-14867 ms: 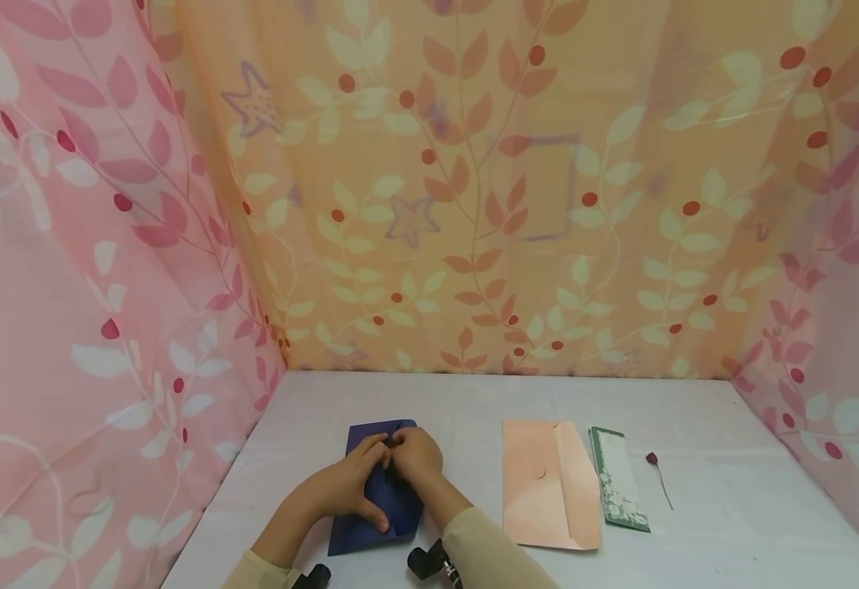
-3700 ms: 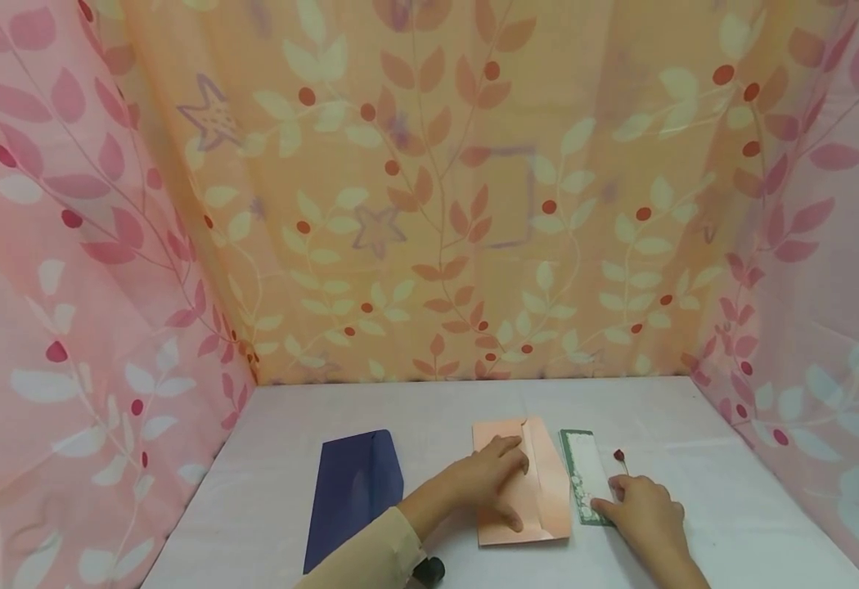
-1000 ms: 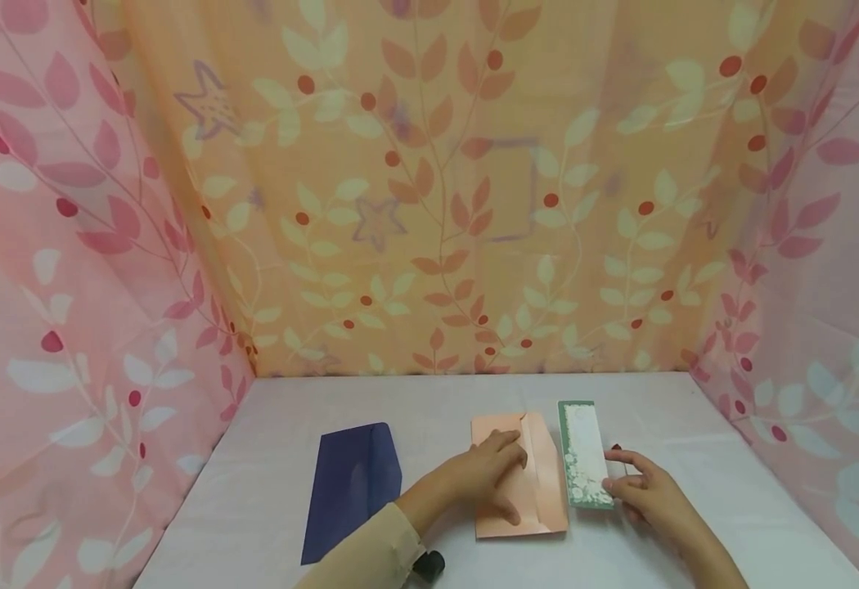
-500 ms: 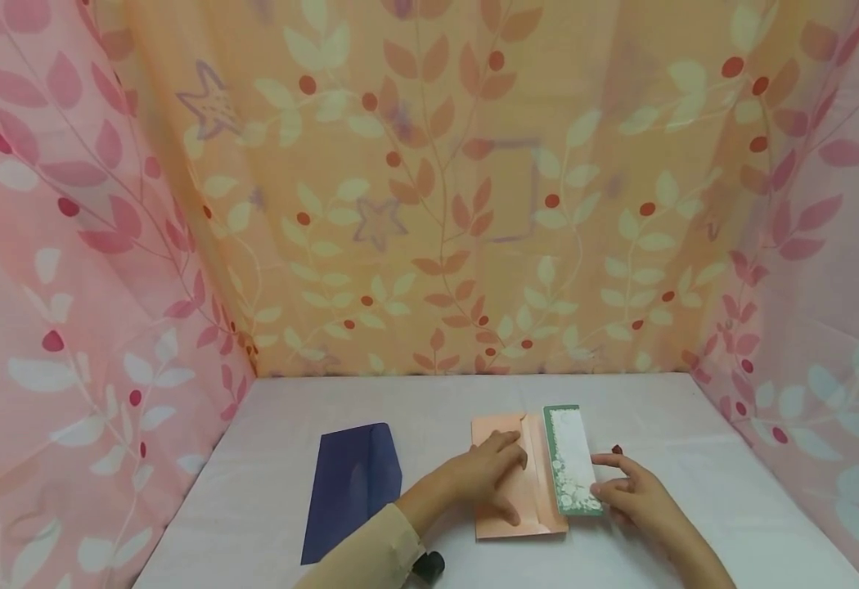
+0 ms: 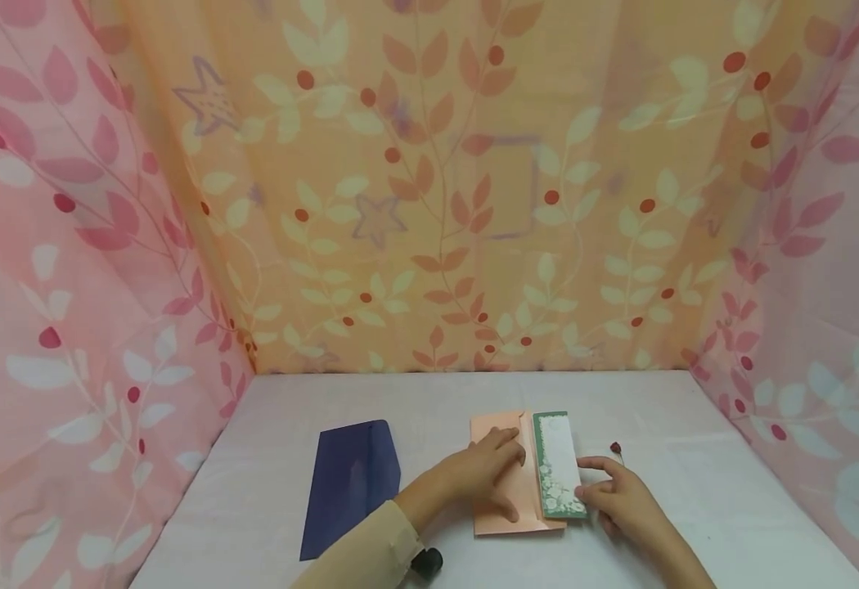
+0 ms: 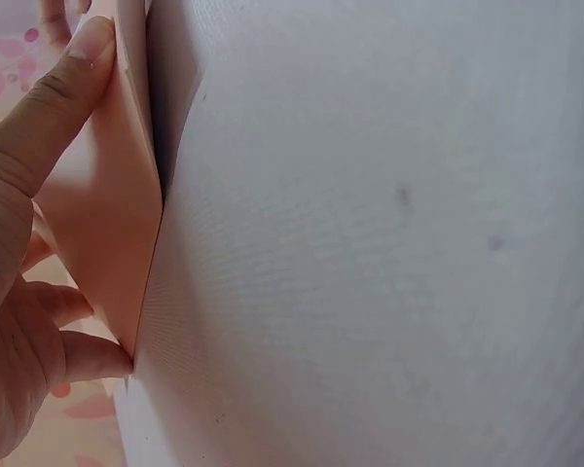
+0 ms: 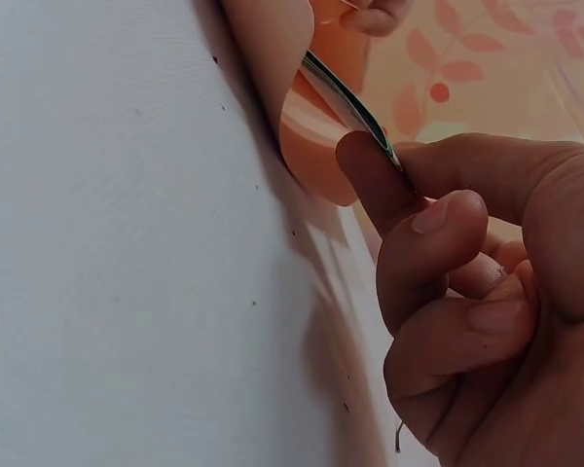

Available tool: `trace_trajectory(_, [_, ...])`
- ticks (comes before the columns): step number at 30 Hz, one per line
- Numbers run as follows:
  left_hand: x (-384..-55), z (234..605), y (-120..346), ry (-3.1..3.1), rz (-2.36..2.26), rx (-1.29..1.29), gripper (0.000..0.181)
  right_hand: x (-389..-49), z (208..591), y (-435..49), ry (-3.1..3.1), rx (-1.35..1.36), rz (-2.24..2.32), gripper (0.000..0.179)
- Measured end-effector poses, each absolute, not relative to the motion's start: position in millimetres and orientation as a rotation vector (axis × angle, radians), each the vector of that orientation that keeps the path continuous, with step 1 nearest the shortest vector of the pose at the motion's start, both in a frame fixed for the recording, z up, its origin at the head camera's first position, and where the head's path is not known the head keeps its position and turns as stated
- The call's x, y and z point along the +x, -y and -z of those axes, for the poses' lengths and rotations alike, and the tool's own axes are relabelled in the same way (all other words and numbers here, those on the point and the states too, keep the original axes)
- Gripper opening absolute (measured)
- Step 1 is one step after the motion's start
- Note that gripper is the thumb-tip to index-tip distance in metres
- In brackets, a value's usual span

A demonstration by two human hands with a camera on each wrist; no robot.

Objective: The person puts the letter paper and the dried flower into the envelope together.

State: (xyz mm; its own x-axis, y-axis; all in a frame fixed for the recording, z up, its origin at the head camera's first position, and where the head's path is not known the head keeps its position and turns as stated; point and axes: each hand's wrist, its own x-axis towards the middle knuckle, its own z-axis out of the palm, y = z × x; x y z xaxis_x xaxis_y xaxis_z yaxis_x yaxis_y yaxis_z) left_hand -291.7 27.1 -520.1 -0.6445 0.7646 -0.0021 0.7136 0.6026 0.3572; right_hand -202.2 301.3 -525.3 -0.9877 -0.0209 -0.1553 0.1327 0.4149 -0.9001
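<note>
In the head view, my left hand (image 5: 484,474) rests spread on a peach envelope (image 5: 527,487). Its thumb and fingertips press on the paper, and the left wrist view shows the thumb on the envelope (image 6: 107,185) near an edge. My right hand (image 5: 617,495) pinches the right edge of a narrow white card (image 5: 560,462) with a green floral border. The card overlaps the envelope's right-hand flap. Seen from the right wrist, the card (image 7: 355,102) is edge-on and slightly bowed, its far end beside the envelope's raised, curling flap (image 7: 316,146).
A dark blue envelope (image 5: 348,483) lies to the left on the white tabletop (image 5: 429,401). Behind my right hand shows a small dried red flower (image 5: 616,448), its stem mostly hidden. Patterned cloth (image 5: 429,270) encloses the table at the back and sides.
My right hand has lifted the card from its place on the table and carried it left onto the peach envelope's flap. Earlier, both hands worked at the blue envelope; my left hand now stays on the peach one.
</note>
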Motion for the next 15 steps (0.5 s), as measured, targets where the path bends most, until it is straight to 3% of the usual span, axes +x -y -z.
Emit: trace_trajectory(15, [-295,520,-26,-2.655,-0.502,1.249,0.073,-204,528,-287,-2.581,0.132,1.544,0.066])
